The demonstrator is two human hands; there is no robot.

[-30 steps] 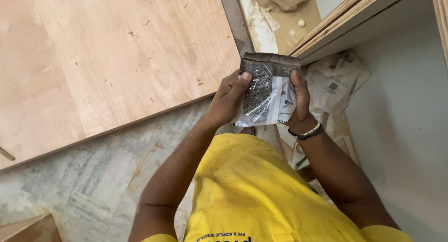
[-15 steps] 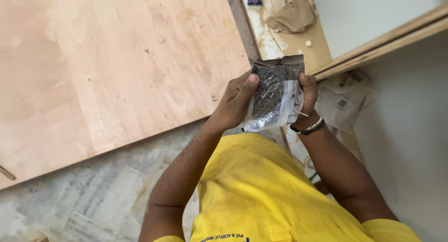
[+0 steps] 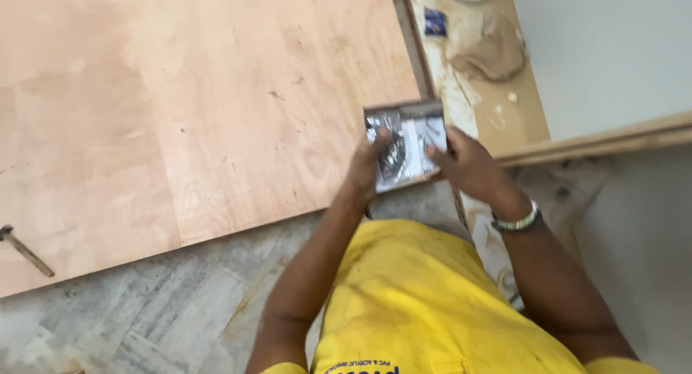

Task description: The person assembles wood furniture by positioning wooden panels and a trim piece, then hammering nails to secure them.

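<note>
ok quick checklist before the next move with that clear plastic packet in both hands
1. Left hand grips the clear plastic packet of small metal parts: ok.
2. Right hand grips its other edge: ok.
3. Packet opened: cannot tell.
4. Contents identified: cannot tell, too blurred.
5. Large plywood sheet lies flat below: ok.
6. Wooden-handled hammer near the hands: not ok, it lies at the far left.

A carpentry worksite: a big plywood sheet [image 3: 194,114] lies on a dusty stone floor [image 3: 144,316], a hammer [image 3: 25,250] at its edge, timber boards [image 3: 598,137] alongside.
</note>
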